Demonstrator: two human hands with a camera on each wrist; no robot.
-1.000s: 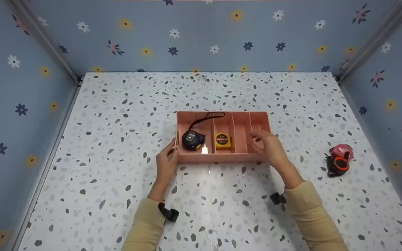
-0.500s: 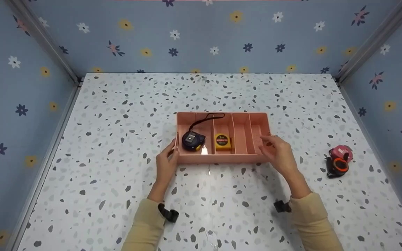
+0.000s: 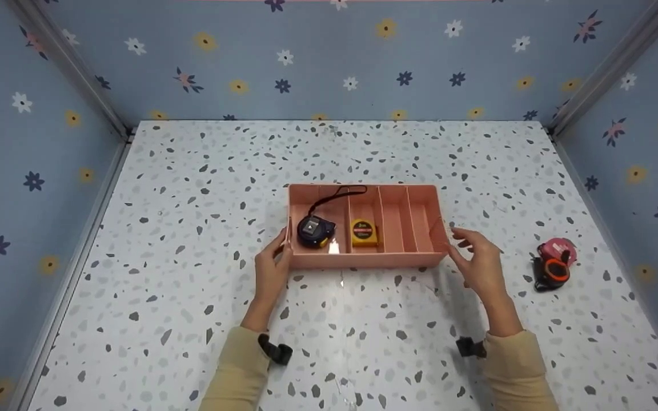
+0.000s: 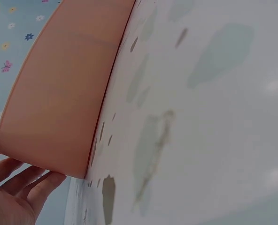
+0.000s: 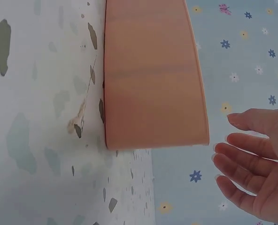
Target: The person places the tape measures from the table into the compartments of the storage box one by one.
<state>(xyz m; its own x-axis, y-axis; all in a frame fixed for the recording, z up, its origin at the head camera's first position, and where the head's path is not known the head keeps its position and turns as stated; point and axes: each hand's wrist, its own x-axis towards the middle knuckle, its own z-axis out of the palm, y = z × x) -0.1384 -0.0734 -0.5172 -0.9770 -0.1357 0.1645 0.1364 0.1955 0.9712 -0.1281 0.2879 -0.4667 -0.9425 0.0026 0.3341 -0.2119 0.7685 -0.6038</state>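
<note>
My left grip (image 3: 271,269) holds the pink box (image 3: 366,261) (best gently, lest its 2 tape measures (image 3: 313,235) (image 3: 364,235) slide), while my right grip (image 3: 483,265), empty, fingers parted, hovers alongside.

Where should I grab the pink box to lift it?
Probably grip the pink box by its short end walls, one hand from each side: it is long and open-topped. The left hand holds one end; the right hand is beside the other.

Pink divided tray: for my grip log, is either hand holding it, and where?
The left hand holds the pink divided tray by its left end; the right hand holds nothing.
</note>
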